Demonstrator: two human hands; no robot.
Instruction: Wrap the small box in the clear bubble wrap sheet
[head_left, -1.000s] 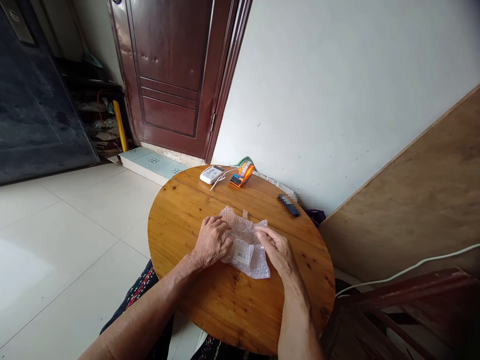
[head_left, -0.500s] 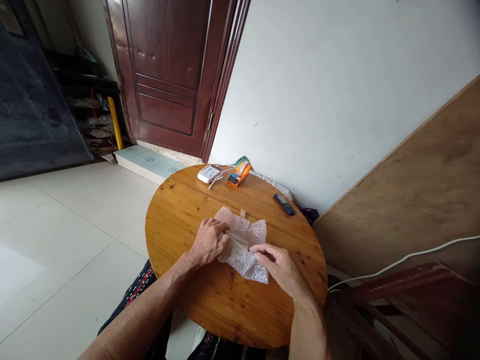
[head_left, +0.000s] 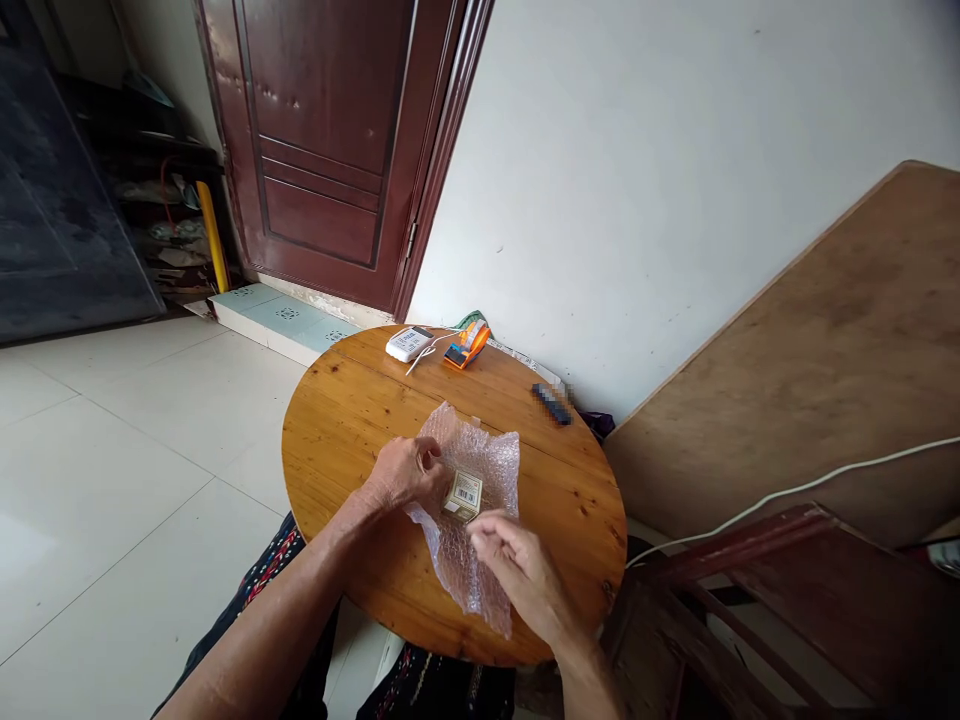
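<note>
A small pale box (head_left: 466,492) with a barcode and printed text lies on a spread sheet of clear bubble wrap (head_left: 480,585). My left hand (head_left: 409,472) is at the left side of the box, its fingers curled and closed on the wrap's left part. Close to the box's lower right corner is my right hand (head_left: 521,570), fingers bent and pressed together above the wrap. Whatever those fingertips may hold is too small to make out.
The round wooden table (head_left: 337,410) also bears a white device (head_left: 409,344) with a cord, an orange tape dispenser (head_left: 466,345) and a blurred dark object (head_left: 551,404). Behind stands a white wall (head_left: 600,200); a wooden board (head_left: 810,360) leans at right.
The near flap of bubble wrap has been folded back toward me, uncovering the box. My right hand has moved down and toward me. My left hand stays beside the box.
</note>
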